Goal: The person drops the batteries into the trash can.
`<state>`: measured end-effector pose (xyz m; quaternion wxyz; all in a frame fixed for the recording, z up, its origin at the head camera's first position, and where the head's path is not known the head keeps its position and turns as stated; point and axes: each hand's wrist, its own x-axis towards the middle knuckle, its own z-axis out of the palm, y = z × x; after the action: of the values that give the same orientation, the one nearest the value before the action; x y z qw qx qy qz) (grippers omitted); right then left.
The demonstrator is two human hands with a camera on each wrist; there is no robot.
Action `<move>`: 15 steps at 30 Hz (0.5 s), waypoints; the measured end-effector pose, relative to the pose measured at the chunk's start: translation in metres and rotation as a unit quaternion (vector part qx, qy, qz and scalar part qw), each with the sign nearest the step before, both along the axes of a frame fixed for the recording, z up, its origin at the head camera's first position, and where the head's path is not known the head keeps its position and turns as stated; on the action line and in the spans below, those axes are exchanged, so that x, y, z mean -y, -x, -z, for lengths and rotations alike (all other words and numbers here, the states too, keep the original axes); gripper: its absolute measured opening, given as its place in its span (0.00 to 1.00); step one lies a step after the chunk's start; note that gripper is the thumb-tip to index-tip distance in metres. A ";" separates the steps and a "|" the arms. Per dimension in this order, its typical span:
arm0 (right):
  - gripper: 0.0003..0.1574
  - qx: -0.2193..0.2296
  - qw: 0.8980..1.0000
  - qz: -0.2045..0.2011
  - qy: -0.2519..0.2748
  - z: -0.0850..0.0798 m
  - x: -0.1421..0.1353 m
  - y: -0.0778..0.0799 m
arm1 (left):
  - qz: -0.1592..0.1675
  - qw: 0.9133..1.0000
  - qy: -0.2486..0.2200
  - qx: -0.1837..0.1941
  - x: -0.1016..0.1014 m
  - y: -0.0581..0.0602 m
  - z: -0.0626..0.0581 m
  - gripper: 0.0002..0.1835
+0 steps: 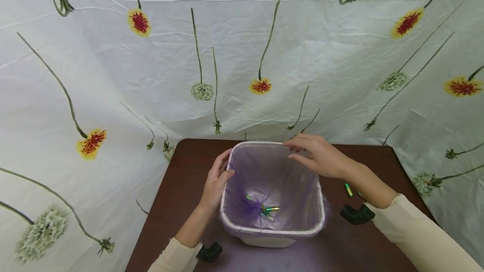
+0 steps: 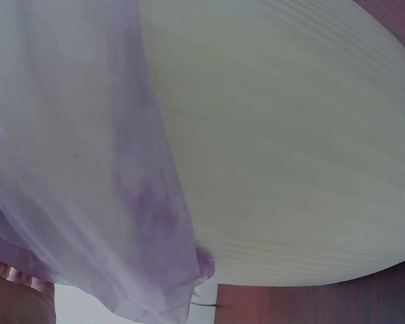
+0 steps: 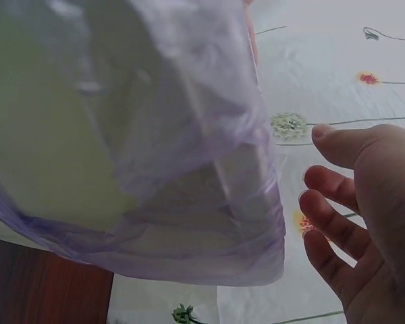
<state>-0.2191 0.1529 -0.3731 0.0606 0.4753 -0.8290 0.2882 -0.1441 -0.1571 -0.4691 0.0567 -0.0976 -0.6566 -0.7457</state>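
Observation:
A white plastic bin (image 1: pixel 267 242) stands on the table, lined with a thin purple bag (image 1: pixel 272 165) folded over its rim. My left hand (image 1: pixel 216 184) grips the bin's left rim, thumb at the top edge and fingers along the outside. In the left wrist view its fingers show only at the lower corner, beside the bag's hanging edge (image 2: pixel 148 175). Over the far right corner of the rim is my right hand (image 1: pixel 319 154), fingers loosely bent; in the right wrist view they stand apart from the bag. Several small green and gold cylinders (image 1: pixel 273 209) lie inside on the bag.
Another green and gold cylinder (image 1: pixel 348 190) lies on the dark brown table (image 1: pixel 185 175), right of the bin and beside the right forearm. Black wrist mounts (image 1: pixel 357 214) stick out below both sleeves. A flower-printed white cloth (image 1: pixel 162 74) hangs behind and around the table.

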 end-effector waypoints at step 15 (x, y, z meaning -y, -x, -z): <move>0.21 -0.008 0.998 0.054 0.000 0.003 -0.027 -0.007 | 0.000 1.000 -0.004 -0.006 -0.002 -0.001 -0.001 0.32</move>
<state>-0.2120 0.1804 -0.3765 0.0828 0.4321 -0.8531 0.2803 -0.1433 -0.1556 -0.4685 0.0614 -0.1021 -0.6533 -0.7476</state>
